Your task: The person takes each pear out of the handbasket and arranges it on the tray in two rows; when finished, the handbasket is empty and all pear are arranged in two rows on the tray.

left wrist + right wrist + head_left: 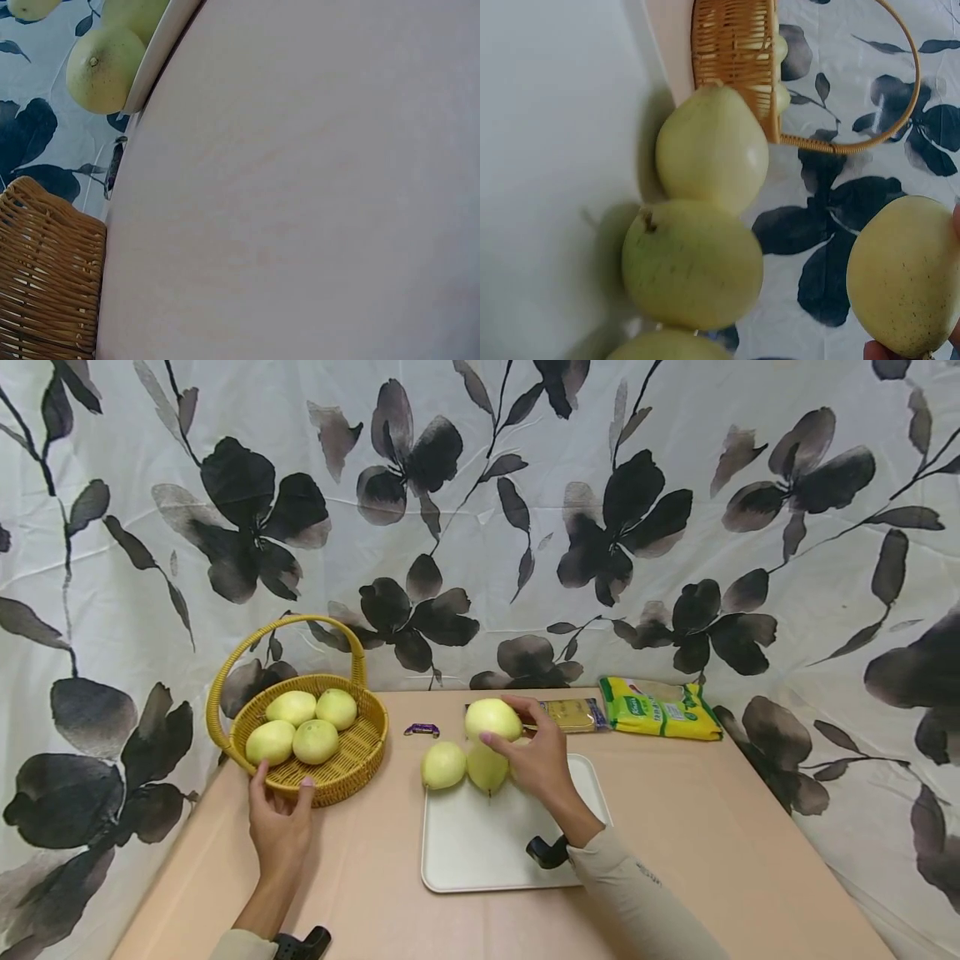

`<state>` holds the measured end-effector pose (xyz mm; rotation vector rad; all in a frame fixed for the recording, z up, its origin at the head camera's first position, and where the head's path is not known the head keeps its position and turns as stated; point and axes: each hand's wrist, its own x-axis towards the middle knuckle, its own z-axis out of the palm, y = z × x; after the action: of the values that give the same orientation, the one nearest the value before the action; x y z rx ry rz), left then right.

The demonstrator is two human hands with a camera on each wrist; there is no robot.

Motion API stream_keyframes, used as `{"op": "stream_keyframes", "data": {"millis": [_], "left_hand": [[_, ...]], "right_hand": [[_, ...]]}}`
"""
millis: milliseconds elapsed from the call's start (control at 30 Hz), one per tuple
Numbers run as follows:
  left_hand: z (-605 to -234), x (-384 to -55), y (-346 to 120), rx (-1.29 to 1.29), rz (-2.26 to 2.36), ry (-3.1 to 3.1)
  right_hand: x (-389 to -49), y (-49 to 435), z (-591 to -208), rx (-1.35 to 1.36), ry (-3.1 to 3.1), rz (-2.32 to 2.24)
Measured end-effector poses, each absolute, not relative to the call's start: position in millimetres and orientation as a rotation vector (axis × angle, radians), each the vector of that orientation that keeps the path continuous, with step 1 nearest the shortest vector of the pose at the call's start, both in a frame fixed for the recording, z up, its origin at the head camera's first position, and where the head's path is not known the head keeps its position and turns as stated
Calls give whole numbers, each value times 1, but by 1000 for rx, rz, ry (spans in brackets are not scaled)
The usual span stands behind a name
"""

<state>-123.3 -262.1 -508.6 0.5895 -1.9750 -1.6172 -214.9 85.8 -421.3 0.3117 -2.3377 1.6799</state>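
My right hand (542,756) pinches a pale yellow-green pear (492,719) between thumb and fingers, above the far end of a white tray (480,860). Under it on the tray are a pear (443,766) and another pear (487,767). The right wrist view also shows part of a third tray pear (671,346). To the left stands a yellow wicker basket (367,752) with several pears (292,707) inside. My left hand (279,827) grips the basket's near rim, thumb and fingers apart; the left wrist view does not show this hand.
A small purple-wrapped sweet (422,729) lies between basket and tray. Behind the tray are a flat golden packet (573,715), partly hidden by my right hand, and a yellow-green bag (660,708). A flowered cloth (480,527) hangs behind the peach-coloured table (375,893).
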Motion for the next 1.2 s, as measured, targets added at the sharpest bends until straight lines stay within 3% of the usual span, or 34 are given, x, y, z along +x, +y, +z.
{"op": "stream_keyframes", "data": {"millis": [767, 1200], "left_hand": [[-506, -122, -261, 587, -1616, -1977], [-506, -123, -262, 604, -1623, -1980]], "right_hand": [[-217, 177, -452, -120, -2473, 1550], [-219, 198, -471, -246, -2587, 1455]]}}
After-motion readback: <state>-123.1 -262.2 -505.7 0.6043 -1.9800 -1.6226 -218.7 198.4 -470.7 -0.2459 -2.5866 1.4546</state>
